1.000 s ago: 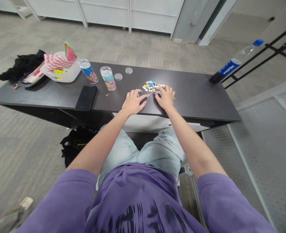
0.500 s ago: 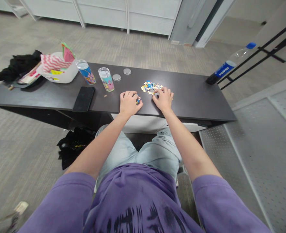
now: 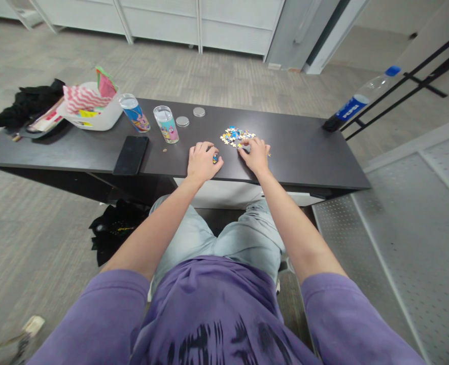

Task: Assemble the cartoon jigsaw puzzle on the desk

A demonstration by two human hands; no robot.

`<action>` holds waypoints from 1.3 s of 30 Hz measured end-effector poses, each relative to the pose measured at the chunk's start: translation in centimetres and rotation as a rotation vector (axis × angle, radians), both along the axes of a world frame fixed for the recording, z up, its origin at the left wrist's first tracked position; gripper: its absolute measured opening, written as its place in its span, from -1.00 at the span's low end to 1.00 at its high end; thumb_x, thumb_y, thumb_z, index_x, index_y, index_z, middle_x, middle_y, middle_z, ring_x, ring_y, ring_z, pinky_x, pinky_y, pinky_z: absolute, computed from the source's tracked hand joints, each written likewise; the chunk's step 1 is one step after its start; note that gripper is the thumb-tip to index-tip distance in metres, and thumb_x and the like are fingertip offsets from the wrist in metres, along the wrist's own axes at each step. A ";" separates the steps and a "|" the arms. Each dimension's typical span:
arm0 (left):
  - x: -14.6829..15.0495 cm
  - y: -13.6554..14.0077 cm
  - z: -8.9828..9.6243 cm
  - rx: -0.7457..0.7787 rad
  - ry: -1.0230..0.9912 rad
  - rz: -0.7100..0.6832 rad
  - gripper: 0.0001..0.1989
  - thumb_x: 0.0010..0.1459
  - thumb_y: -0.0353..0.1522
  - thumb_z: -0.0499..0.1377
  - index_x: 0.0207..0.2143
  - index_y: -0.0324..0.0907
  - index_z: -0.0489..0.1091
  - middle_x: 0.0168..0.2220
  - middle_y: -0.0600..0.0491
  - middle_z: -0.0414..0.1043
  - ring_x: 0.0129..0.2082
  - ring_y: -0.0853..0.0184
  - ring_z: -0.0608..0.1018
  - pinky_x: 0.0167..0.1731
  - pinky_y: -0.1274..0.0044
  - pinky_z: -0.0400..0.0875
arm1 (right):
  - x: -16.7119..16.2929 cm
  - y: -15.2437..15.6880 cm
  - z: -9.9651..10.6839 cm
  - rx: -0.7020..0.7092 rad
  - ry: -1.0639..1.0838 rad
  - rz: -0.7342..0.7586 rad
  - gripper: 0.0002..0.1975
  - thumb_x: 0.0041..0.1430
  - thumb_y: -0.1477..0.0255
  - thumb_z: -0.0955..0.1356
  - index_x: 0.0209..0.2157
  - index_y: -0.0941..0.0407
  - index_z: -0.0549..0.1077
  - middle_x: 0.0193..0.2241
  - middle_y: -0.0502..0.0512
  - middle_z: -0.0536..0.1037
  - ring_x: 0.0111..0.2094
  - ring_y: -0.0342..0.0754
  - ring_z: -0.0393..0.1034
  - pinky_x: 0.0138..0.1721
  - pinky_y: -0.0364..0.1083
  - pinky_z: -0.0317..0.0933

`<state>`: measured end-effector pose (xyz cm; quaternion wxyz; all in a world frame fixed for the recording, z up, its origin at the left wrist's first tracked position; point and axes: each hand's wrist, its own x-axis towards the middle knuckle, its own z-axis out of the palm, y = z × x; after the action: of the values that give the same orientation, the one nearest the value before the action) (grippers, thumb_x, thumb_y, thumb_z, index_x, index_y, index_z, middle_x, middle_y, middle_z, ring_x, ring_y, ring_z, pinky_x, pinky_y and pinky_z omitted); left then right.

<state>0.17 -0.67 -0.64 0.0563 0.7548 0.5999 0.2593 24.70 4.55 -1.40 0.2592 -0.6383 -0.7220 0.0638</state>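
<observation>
On the dark tabletop my left hand (image 3: 202,161) rests with its fingers curled around a small cluster of jigsaw puzzle pieces (image 3: 214,158), partly hidden under the fingers and thumb. My right hand (image 3: 256,155) is at the near right edge of a loose pile of jigsaw pieces (image 3: 232,134). Its thumb and index finger close on a small yellowish jigsaw piece (image 3: 240,146). Another piece (image 3: 269,154) lies just right of that hand, mostly covered by it.
Left of my hands stand two clear printed canisters (image 3: 167,125) (image 3: 135,114), with two round metal lids (image 3: 182,121) (image 3: 199,112) beside them. A black phone (image 3: 131,155), a white basket (image 3: 112,114) and black cloth (image 3: 30,104) lie farther left. A Pepsi bottle (image 3: 351,107) stands at the right end.
The yellowish piece now shows at my right fingertips, and the piece right of that hand has become less visible. My left hand stays nearly still around its cluster.
</observation>
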 end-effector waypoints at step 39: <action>-0.2 -0.1 0.5 -0.035 0.012 -0.147 -0.64 0.62 -0.26 0.31 0.22 0.06 0.91 0.51 -0.20 0.66 0.56 -0.25 0.52 0.60 -0.16 0.39 | -0.8 -1.0 0.6 0.021 -0.114 0.141 -0.71 0.71 0.31 0.48 0.24 -0.05 0.87 0.33 0.40 0.72 0.42 0.53 0.50 0.48 0.48 0.33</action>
<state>-0.06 -0.73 -0.15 0.0846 0.7973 0.5476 0.2393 23.89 3.53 -0.78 0.2190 -0.5859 -0.7793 0.0380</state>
